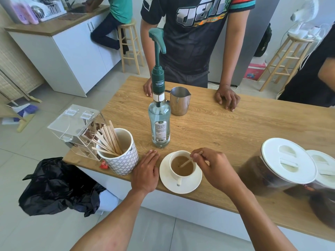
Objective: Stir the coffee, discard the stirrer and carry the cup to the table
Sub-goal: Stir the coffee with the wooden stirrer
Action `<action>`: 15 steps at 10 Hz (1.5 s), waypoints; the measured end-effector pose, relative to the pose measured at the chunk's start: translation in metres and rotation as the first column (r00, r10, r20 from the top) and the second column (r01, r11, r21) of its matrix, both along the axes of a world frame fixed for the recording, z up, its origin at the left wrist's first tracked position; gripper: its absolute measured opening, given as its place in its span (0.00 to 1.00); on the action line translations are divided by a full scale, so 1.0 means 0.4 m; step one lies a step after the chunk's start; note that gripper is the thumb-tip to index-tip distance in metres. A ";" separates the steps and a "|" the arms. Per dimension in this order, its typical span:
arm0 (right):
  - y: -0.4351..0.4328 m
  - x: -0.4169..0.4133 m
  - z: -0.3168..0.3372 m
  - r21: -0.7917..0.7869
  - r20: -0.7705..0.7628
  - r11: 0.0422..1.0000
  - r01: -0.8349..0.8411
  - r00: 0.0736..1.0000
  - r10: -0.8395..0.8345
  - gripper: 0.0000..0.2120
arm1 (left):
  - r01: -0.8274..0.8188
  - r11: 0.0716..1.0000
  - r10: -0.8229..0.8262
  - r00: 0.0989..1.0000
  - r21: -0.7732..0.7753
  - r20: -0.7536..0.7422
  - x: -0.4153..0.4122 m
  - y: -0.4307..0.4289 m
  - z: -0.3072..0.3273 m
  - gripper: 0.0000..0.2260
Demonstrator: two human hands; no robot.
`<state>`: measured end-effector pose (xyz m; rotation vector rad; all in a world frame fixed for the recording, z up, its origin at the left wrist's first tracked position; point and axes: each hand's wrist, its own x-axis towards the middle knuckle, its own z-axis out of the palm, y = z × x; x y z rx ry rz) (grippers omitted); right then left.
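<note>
A white cup (174, 173) of milky coffee stands on a white saucer (188, 187) near the front edge of the wooden counter (235, 127). My right hand (215, 167) pinches a wooden stirrer (188, 161) whose lower end dips into the coffee. My left hand (146, 171) rests flat on the counter, fingers straight, just left of the saucer. A bin lined with a black bag (58, 185) sits on the floor at the counter's left end.
A patterned pot of wooden stirrers (119, 156), a clear acrylic box (76, 127), a pump syrup bottle (159, 120) and a steel jug (179, 101) stand behind the cup. Lidded jars (282, 165) sit to the right. A person's hands (227, 98) lean on the far edge.
</note>
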<state>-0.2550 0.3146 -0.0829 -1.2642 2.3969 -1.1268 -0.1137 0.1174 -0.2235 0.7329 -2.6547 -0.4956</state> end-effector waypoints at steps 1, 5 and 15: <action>0.004 -0.010 -0.001 -0.011 -0.018 0.997 0.078 0.997 -0.078 0.07 | 0.000 1.000 0.000 1.000 -0.001 -0.003 -0.002 -0.001 0.002 0.23; 0.001 -0.013 0.002 -0.012 0.027 0.998 0.062 0.998 -0.062 0.07 | 0.000 1.000 0.000 1.000 0.012 -0.015 -0.002 0.000 0.007 0.23; 0.016 -0.029 -0.002 0.001 0.044 0.990 0.140 0.989 -0.140 0.08 | 0.007 1.000 -0.007 1.000 0.018 -0.020 -0.003 0.000 0.003 0.23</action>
